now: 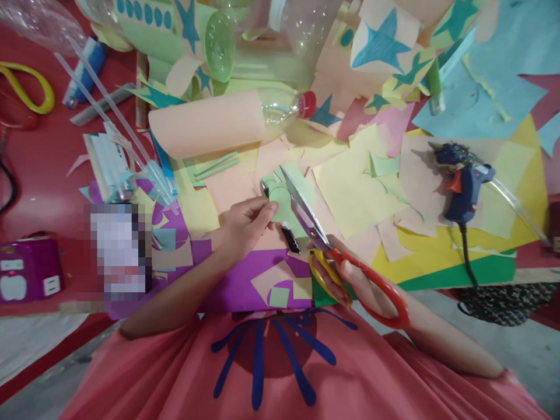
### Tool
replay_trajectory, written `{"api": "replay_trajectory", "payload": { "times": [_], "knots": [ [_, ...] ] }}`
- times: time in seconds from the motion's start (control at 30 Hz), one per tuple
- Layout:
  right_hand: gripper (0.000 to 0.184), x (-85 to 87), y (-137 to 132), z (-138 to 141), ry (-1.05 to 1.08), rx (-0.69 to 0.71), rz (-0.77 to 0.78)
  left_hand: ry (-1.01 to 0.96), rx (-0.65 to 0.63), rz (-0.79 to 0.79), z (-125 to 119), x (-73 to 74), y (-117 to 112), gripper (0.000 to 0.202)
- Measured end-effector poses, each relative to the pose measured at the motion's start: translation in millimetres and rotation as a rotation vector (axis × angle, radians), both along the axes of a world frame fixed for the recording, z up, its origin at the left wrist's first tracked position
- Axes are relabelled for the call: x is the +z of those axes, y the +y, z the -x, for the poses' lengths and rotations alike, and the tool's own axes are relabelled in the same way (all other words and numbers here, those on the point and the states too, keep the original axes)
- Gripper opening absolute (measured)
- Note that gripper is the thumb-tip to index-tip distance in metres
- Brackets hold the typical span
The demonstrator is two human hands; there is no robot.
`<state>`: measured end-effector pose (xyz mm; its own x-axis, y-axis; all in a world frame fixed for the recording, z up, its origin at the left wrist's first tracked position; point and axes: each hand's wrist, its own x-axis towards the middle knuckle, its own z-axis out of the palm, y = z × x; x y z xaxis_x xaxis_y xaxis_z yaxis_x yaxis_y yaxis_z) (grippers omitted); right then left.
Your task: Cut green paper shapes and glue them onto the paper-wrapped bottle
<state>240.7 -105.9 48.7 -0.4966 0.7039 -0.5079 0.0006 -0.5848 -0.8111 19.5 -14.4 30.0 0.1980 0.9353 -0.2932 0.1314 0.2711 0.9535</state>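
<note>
Between the thumb and fingers of my left hand [251,224] is a small piece of light green paper [280,201] with a curved outline drawn on it. My right hand [354,280] is closed around the red and yellow handles of a pair of scissors [311,224]. The scissor blades point up and left, slightly apart, along the right side of the green paper. A black marker or similar dark stick [290,238] lies just below the paper. Behind my hands a plastic bottle [227,119] wrapped in peach paper, with a red cap, lies on its side.
A blue glue gun [467,189] stands on the right, its cord hanging toward the near edge. Paper scraps and sheets [354,181] cover the middle. Glue sticks [118,116], yellow-handled scissors [37,99] and a purple box [30,268] are on the left. Starred paper [385,44] lies at the back.
</note>
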Motion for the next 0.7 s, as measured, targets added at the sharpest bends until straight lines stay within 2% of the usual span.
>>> {"api": "replay_trajectory", "payload": {
  "times": [0.23,0.7],
  "knots": [
    [0.055,-1.0,1.1,3.2,0.061,-0.043,0.059,0.000,0.033,0.000,2.2,0.0,2.1,0.039],
    [0.054,-4.4,3.6,5.4,0.084,-0.051,0.041,0.012,-0.024,-0.012,2.8,0.7,2.6,0.042]
  ]
}}
